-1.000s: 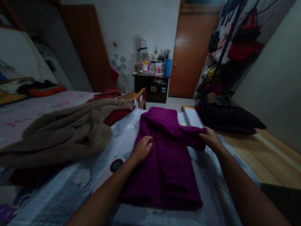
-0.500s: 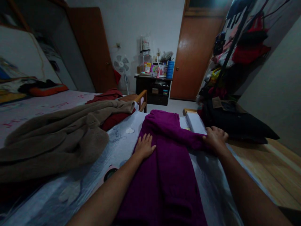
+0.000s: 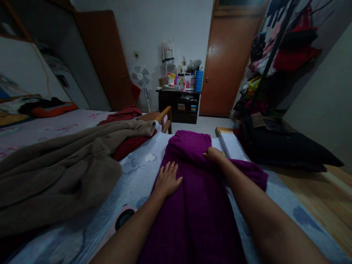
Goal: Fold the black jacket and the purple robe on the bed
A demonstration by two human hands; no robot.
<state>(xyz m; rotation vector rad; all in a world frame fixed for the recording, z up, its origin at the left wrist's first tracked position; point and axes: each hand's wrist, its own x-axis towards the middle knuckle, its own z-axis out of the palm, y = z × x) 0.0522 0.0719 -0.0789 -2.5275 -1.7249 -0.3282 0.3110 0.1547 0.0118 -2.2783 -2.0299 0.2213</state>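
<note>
A purple long-sleeved garment [image 3: 203,205] lies stretched lengthwise on the bed, its collar end away from me and one sleeve reaching out to the right. My left hand [image 3: 167,179] rests flat on its left part, fingers spread. Near the shoulder, my right hand [image 3: 214,154] is closed on the purple cloth, with the fingertips partly hidden. The sleeve's end lies loose beyond my right forearm. Beside my left forearm is a pink object with a dark round face [image 3: 125,217], partly covered by the arm.
A brown fleece garment [image 3: 68,172] is heaped on the left over dark red cloth [image 3: 132,145]. At the right, dark folded clothes [image 3: 286,146] sit on a wooden surface [image 3: 308,190], near a white box-like object [image 3: 232,145]. A fan [image 3: 141,77] and black cabinet [image 3: 178,106] stand farther back.
My right hand has left the sleeve's outer part and moved left to the garment's shoulder. The sleeve end now lies uncovered. My left hand stays flat in nearly the same place.
</note>
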